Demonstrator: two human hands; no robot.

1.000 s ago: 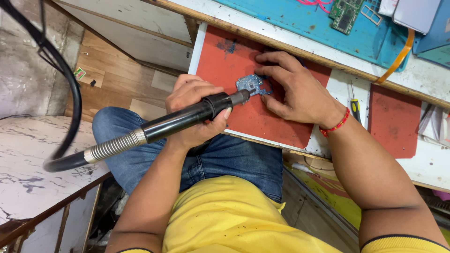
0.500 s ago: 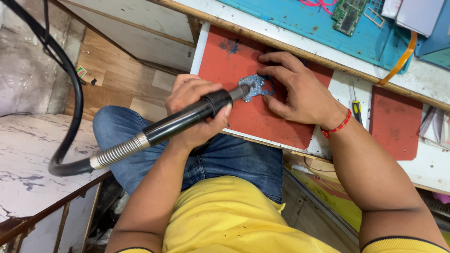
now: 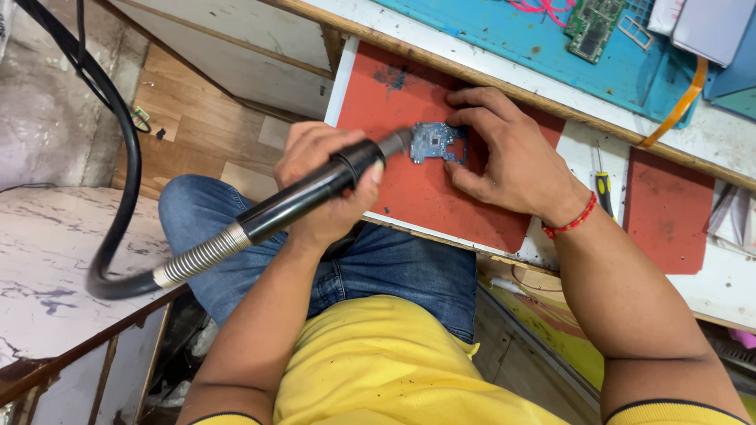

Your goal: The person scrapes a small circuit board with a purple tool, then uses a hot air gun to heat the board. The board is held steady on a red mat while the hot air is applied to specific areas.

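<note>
A small blue-grey circuit board (image 3: pixel 438 143) lies on a red mat (image 3: pixel 429 197) at the near edge of the bench. My right hand (image 3: pixel 512 161), with a red thread band at the wrist, pins the board with its fingertips around its top and right side. My left hand (image 3: pixel 319 185) grips a black hot-air wand (image 3: pixel 303 201) by its handle. The wand's metal nozzle (image 3: pixel 395 144) points at the board's left edge, close to it or just touching.
A thick black hose (image 3: pixel 126 173) loops from the wand over my left knee. Behind the red mat lies a blue mat (image 3: pixel 543 51) with a green circuit board (image 3: pixel 594 27). A yellow-handled screwdriver (image 3: pixel 603 189) and a second red mat (image 3: pixel 669 208) lie to the right.
The nozzle has drawn back to the left, off the top of the board, so more of the board shows. My right hand still holds the board in place.
</note>
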